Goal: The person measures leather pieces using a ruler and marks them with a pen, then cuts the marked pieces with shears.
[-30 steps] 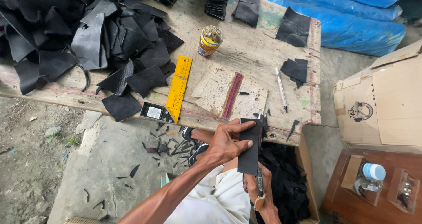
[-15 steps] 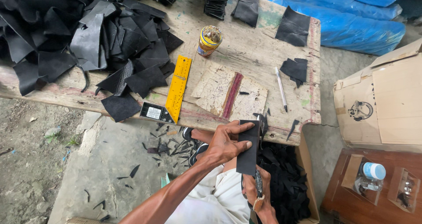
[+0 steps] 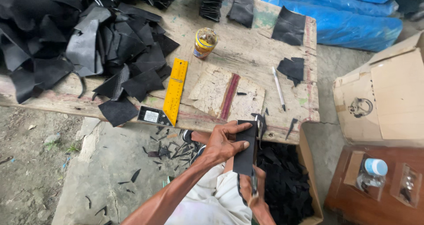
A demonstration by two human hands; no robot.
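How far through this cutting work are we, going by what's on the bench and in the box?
Done: cut black scraps fill the cardboard box by the knees, with trimmings on the floor. In hand: left hand holds a black leather strip; right hand works scissors on it. Left: a large pile of black leather pieces on the wooden bench.

A worn wooden table [image 3: 247, 52] fills the upper middle of the frame. At its upper left lies a heap of black leather pieces [image 3: 79, 48]. Centre holds a yellow ruler [image 3: 175, 90], a small tin [image 3: 205, 42], and a scuffed cutting board [image 3: 227, 94]. Right of centre lie 1 pen [image 3: 278, 88] and black offcuts [image 3: 291, 68].
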